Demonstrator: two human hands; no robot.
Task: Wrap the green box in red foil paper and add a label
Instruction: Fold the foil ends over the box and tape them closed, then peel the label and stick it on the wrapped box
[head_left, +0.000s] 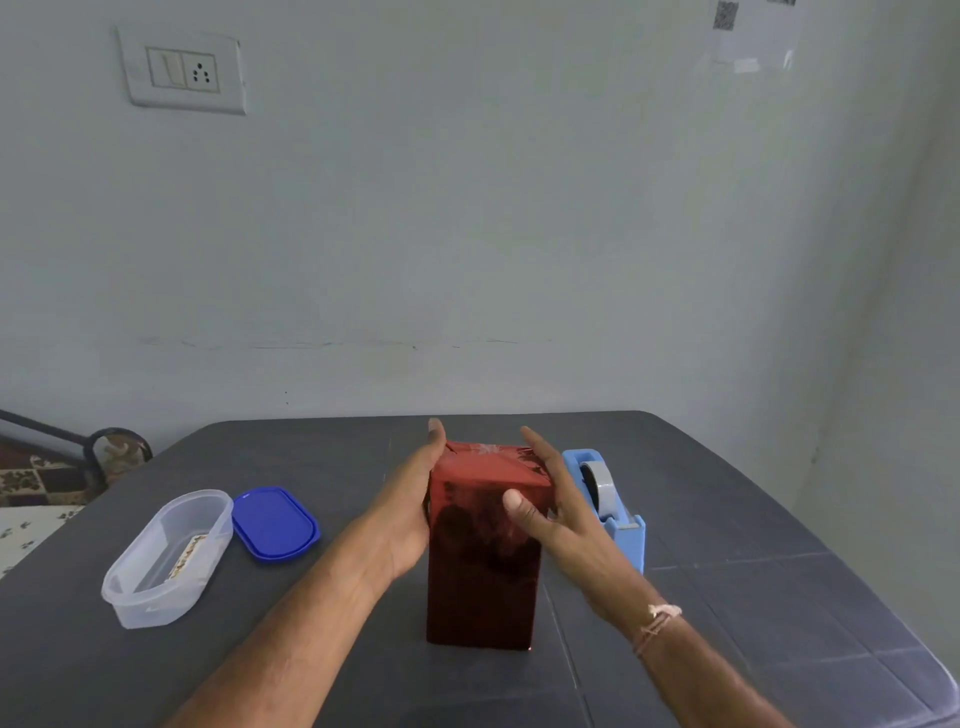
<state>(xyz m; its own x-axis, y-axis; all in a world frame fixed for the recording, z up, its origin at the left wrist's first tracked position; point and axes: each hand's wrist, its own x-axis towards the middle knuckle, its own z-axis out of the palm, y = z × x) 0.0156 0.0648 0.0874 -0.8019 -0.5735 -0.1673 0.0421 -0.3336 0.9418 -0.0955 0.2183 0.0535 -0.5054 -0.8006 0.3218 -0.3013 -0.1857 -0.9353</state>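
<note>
Partly hidden behind right hand (566, 519): light-blue plastic tape dispenser (623, 535). Unreadable: contents of clear oval plastic tub (130, 597).

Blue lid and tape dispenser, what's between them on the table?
Head view: the red-wrapped box stands between blue lid and tape dispenser, left hand and right hand flat against its sides.

Wrapped box (483, 545) upright in the middle of the counter (727, 519), a hand on either side.
The left hand (410, 509) lies flat against its left face and the right hand (556, 499) against its right (thumb on the near face). The tape dispenser (618, 519) stands just right of the box, behind the right hand. Well off to the left sits an open tub (166, 561), its lid (274, 524) flat on the counter beside it, between tub and box.
</note>
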